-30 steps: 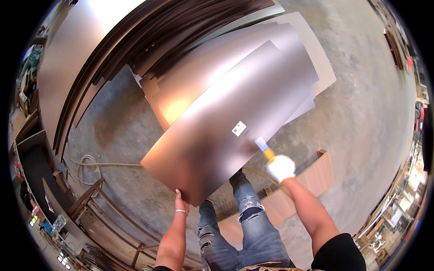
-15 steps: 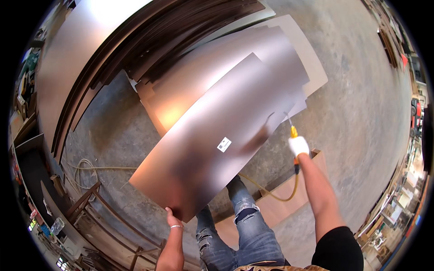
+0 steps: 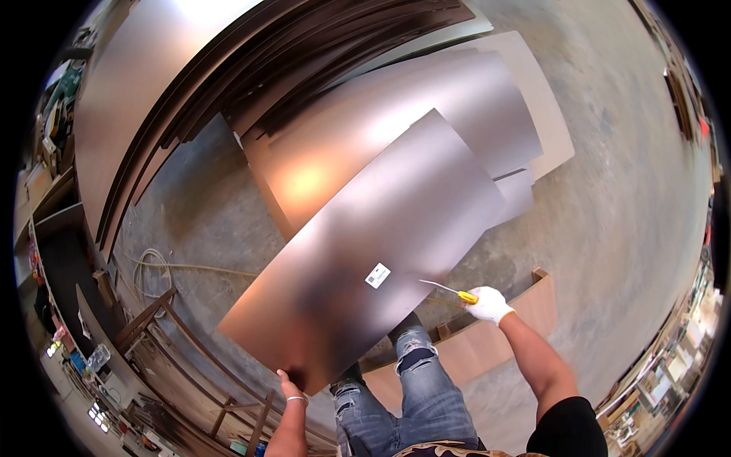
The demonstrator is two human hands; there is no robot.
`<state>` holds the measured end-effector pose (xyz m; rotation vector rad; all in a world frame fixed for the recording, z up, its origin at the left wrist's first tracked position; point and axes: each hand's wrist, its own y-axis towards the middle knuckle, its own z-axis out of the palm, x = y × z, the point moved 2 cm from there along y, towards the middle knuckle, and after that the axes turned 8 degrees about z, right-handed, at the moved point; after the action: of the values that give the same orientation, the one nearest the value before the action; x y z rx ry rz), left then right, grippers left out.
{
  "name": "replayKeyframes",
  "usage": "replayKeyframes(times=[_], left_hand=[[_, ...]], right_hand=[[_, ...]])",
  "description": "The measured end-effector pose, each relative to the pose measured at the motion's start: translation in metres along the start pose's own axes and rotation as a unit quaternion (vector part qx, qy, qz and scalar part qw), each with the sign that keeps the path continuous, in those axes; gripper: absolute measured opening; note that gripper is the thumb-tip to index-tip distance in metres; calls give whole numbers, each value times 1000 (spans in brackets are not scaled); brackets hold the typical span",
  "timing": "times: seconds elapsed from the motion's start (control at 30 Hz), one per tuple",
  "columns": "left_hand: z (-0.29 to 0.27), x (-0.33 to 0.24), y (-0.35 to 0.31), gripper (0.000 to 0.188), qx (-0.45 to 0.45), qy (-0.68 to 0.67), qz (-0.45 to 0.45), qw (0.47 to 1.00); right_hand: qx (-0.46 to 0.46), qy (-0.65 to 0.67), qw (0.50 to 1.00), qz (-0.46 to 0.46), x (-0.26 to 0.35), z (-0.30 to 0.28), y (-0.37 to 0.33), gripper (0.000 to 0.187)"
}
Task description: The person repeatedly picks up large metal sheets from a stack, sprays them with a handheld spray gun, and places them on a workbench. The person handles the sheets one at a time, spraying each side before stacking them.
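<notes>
A large glossy brownish panel (image 3: 411, 206) slants across the middle, with a small white label (image 3: 377, 276) on its face. My bare left hand (image 3: 289, 386) grips its near left edge, thumb on top and the fingers hidden beneath. On the right, my right hand (image 3: 487, 305) wears a white glove and is closed round a yellow air blow gun (image 3: 467, 298). The gun's thin metal nozzle points left, over the panel's right side below the label. Part of the gun's hose shows beside the panel edge.
More glossy panels (image 3: 506, 99) lie fanned out beyond the held one. A tall stack of dark-edged panels (image 3: 164, 99) stands at the far left. A coiled hose (image 3: 152, 266) lies on the concrete floor (image 3: 609, 206). Nearby are a wooden frame (image 3: 194, 335) and a brown board box (image 3: 487, 339).
My right hand has swung nearer and to the left, turning the blow gun's nozzle leftward over the panel. The held panel has shifted slightly nearer in view; my left hand keeps its grip.
</notes>
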<state>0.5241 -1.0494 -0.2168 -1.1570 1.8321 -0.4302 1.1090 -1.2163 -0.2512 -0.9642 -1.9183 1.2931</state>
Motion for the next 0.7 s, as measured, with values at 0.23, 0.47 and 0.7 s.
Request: replayKeyframes(times=[0.23, 0.47, 0.7], left_hand=[[-4, 19, 13, 77, -14, 88, 4, 996], [4, 26, 17, 67, -75, 109, 125, 983], [4, -13, 11, 70, -155, 199, 182, 950]], right_hand=[[-137, 683, 694, 180, -45, -14, 62, 32], [-157, 695, 683, 162, -5, -62, 101, 16], [-234, 615, 739, 148, -4, -62, 95, 17]])
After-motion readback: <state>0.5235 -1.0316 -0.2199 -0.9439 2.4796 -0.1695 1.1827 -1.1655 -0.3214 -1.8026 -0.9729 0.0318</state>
